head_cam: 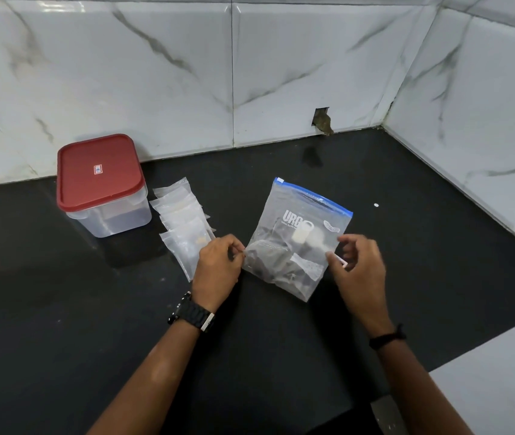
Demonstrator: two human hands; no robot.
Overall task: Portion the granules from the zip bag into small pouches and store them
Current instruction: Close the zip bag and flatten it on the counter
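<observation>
1. A clear plastic zip bag with a blue seal strip and white printed lettering [297,237] lies flat on the black countertop [422,246], its sealed edge pointing away from the person, toward the wall.
2. Dark granules [268,262] fill the lower part of the bag, and a small pale cylindrical scoop-like item [302,235] shows through the plastic above them; what it is exactly cannot be told.
3. The left hand [217,266] sits at the bag's lower left edge, its fingers curled, thumb and fingertips pinching the plastic there.
4. The right hand [358,268] is at the bag's lower right edge, fingers curled, nipping a small white piece [342,261] at that edge; whether this is part of the bag or a separate pouch cannot be told.
5. A fanned stack of small clear plastic pouches [181,221] lies just left of the left hand, some showing a pale yellowish content.
6. Further left, near the wall, stands a clear square plastic container with a red lid [99,174], lid on.
7. A black wristwatch [192,313] circles the left wrist and a thin black band [388,337] the right.
8. White marble-patterned tiles [187,73] back the counter, with a chipped hole [322,120] at their base.
</observation>
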